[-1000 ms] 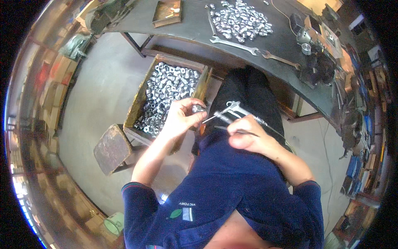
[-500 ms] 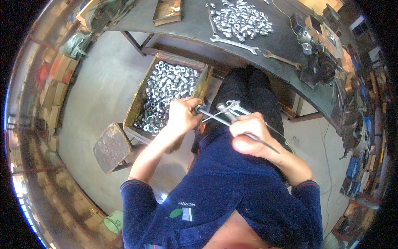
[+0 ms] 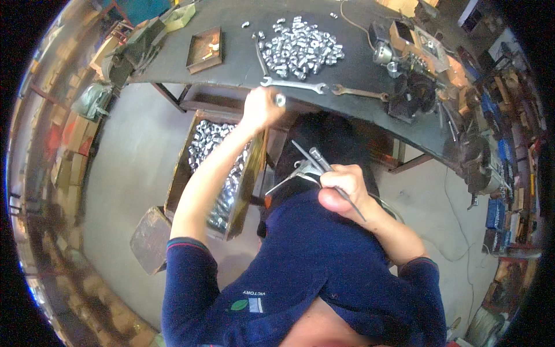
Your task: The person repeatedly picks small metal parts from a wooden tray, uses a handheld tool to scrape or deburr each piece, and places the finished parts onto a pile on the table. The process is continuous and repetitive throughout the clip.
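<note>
My left hand (image 3: pixel 261 108) is stretched forward near the bench's front edge, its fingers closed on a small shiny metal fitting (image 3: pixel 280 100). It is somewhat blurred by motion. Over my lap, my right hand (image 3: pixel 346 186) is wrapped round a thin dark rod (image 3: pixel 355 210), perhaps a round file, which sticks out at both ends of the fist. The same hand also grips a grey metal tool (image 3: pixel 305 170) with a thin nozzle, which looks like an air blow gun. A wooden crate (image 3: pixel 236 222) full of similar fittings (image 3: pixel 211 136) stands below my left forearm, which partly covers it.
On the dark bench (image 3: pixel 243 58) lie a pile of fittings (image 3: pixel 303 49), a silver wrench (image 3: pixel 295 86), a browner wrench (image 3: pixel 361 92) and a rusty tray (image 3: pixel 204 51). A vise (image 3: pixel 410 98) sits at the right. A wooden stool (image 3: pixel 150 240) stands left of the crate.
My left hand has moved away from the rod, forward toward the bench, carrying the fitting. My right hand has stayed over my lap with the rod and nozzle tool. The view has shifted, showing more bench.
</note>
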Motion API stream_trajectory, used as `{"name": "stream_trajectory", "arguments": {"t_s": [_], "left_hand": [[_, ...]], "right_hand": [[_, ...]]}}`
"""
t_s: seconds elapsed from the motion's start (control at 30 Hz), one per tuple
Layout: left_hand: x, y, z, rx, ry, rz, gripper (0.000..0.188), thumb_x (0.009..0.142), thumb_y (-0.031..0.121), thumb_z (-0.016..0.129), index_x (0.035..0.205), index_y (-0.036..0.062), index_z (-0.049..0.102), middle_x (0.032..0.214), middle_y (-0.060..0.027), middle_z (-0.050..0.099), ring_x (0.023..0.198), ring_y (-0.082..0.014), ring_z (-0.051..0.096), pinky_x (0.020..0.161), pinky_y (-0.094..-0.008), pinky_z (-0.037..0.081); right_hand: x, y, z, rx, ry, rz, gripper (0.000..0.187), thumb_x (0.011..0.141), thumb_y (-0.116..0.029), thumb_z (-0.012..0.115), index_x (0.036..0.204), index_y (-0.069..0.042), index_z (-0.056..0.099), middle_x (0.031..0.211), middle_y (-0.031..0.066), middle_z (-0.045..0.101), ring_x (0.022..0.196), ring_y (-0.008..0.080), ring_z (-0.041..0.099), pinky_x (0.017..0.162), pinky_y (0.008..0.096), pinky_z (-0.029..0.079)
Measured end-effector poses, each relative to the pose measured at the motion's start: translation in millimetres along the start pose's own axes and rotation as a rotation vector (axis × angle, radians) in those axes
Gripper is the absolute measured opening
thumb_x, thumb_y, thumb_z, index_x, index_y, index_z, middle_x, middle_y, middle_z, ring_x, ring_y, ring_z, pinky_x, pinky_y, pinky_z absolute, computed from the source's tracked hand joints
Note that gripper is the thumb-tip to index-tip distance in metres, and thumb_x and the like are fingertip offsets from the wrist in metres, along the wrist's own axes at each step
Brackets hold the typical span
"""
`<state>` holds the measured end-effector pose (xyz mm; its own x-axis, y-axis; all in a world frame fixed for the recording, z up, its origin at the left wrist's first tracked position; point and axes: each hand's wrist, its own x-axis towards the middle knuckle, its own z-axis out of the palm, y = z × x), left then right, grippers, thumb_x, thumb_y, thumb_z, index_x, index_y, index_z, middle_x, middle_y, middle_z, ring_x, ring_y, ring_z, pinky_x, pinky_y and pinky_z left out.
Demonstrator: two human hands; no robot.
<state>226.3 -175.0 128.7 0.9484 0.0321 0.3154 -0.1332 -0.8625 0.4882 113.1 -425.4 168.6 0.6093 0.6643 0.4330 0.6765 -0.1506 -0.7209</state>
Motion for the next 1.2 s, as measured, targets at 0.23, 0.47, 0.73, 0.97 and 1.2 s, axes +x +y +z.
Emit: {"name": "stream_trajectory", "arguments": {"t_s": [0.23,0.47,0.73,0.97,1.2], "left_hand": [[68,17,-46,-1.206,0.14,-0.021,0.057,0.079,0.003,0.063,0.128,-0.0099,0.037,0.099,-0.0212,0.064,0.078,-0.0209,0.066,0.071,-0.0276,0.053],[-64,-75,-75,-0.576,0.038,-0.262,0.036,0.079,0.011,0.064,0.11,-0.0054,0.058,0.069,-0.0092,0.066,0.061,-0.009,0.059,0.059,-0.0243,0.047],[-222,-136,-44,-0.263,-0.365,-0.458,0.042,0.075,0.008,0.063,0.114,-0.0049,0.055,0.083,-0.0134,0.066,0.074,-0.014,0.063,0.066,-0.0298,0.05],[-219,-103,-18,0.181,-0.194,-0.246,0.033,0.072,0.024,0.067,0.1,0.0095,0.061,0.076,-0.0149,0.064,0.077,-0.0329,0.063,0.07,-0.042,0.05],[-213,-111,-45,-0.443,-0.195,-0.605,0.028,0.074,0.013,0.066,0.097,-0.0005,0.057,0.069,-0.0128,0.063,0.062,-0.0183,0.064,0.061,-0.0311,0.051]], "right_hand": [[-2,10,9,0.051,-0.023,-0.007,0.023,0.063,-0.007,0.062,0.058,-0.007,0.04,0.056,0.009,0.039,0.046,0.0233,0.042,0.044,0.0334,0.031],[-3,5,18,0.059,-0.081,0.0,0.021,0.061,-0.011,0.06,0.055,-0.006,0.041,0.052,0.0099,0.038,0.044,0.0251,0.041,0.043,0.0354,0.03],[10,-5,27,0.056,-0.189,0.052,0.017,0.06,-0.011,0.06,0.056,-0.005,0.045,0.053,0.0114,0.042,0.046,0.0265,0.045,0.045,0.0342,0.033],[10,-4,28,0.03,-0.243,0.037,0.018,0.061,-0.012,0.061,0.057,-0.005,0.045,0.054,0.0112,0.043,0.047,0.0259,0.046,0.045,0.0339,0.033],[6,3,29,0.094,-0.301,0.022,0.021,0.06,-0.01,0.065,0.06,-0.007,0.045,0.056,0.0095,0.042,0.049,0.0243,0.046,0.046,0.0335,0.032]]}}
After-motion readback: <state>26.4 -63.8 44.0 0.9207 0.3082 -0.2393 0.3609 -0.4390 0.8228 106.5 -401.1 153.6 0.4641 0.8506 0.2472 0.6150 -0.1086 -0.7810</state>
